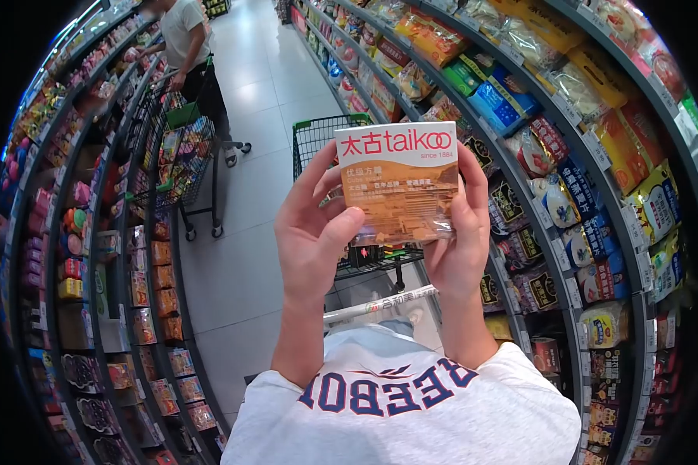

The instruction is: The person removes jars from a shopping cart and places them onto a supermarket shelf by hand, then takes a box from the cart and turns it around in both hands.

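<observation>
A box of Taikoo sugar (399, 182), white on top with red lettering and orange-brown below, is held up in front of my chest. My left hand (312, 221) grips its left side, the thumb lying on the front face and the fingers behind. On the right edge, my right hand (461, 221) closes round it with the thumb on the front. The box stands upright, its printed face toward me. Behind and below it is my shopping cart (318, 132), mostly covered by the box and my hands. The cart's handle bar (380, 304) runs across in front of my waist.
Shelves packed with bagged foods (574, 201) curve along the right. On the left, shelves hold small colourful packets (74, 232). A person (184, 39) stands farther up the aisle at the left, with a hand on another loaded cart (182, 147). Pale floor tiles (248, 194) lie between.
</observation>
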`<state>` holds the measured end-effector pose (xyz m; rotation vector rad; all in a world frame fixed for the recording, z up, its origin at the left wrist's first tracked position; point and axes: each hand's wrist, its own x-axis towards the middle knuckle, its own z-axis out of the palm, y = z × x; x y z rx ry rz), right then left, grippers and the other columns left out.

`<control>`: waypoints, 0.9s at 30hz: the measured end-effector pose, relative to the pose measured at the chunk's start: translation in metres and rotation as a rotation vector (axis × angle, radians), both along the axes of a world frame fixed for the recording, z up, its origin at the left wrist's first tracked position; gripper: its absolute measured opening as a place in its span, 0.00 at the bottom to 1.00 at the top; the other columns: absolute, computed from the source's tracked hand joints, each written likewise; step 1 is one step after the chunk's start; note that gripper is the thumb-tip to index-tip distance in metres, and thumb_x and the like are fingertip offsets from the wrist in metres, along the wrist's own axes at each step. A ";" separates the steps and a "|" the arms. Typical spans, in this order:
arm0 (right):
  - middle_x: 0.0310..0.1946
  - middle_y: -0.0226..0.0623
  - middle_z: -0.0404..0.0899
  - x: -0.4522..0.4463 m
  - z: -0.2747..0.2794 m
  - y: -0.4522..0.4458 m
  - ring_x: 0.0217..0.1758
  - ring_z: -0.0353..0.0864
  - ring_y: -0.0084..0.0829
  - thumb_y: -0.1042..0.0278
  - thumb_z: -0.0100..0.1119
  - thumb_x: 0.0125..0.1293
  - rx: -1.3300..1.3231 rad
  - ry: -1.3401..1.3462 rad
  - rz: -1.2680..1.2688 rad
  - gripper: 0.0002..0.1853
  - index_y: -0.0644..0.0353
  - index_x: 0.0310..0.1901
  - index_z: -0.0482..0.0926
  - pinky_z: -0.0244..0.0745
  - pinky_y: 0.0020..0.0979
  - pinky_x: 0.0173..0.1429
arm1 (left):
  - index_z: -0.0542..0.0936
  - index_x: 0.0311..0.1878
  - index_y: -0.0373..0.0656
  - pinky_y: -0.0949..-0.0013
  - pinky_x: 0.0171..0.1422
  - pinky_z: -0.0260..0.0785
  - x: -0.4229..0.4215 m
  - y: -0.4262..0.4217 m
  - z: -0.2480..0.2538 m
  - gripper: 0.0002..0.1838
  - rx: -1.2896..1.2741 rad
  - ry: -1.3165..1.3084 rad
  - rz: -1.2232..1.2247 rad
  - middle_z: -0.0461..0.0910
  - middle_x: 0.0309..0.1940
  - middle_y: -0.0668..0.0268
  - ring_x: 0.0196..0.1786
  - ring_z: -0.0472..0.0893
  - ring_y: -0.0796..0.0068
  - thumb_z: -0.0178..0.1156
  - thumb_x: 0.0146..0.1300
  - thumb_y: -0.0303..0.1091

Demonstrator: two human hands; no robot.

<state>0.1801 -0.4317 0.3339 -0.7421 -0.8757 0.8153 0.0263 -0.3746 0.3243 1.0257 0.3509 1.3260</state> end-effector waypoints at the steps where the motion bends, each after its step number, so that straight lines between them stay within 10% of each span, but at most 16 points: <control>1: 0.74 0.48 0.69 0.000 0.000 -0.001 0.77 0.72 0.40 0.62 0.59 0.70 0.003 0.013 0.010 0.39 0.62 0.79 0.58 0.69 0.43 0.79 | 0.65 0.80 0.34 0.64 0.60 0.84 -0.002 -0.001 0.001 0.40 -0.022 -0.009 -0.008 0.77 0.65 0.49 0.60 0.85 0.62 0.62 0.62 0.19; 27: 0.71 0.52 0.70 0.002 -0.004 0.006 0.74 0.75 0.45 0.63 0.63 0.60 -0.055 0.057 -0.013 0.45 0.60 0.79 0.57 0.74 0.46 0.76 | 0.69 0.78 0.35 0.75 0.51 0.81 0.000 0.010 -0.011 0.33 0.012 0.005 0.030 0.80 0.65 0.47 0.53 0.86 0.76 0.58 0.68 0.23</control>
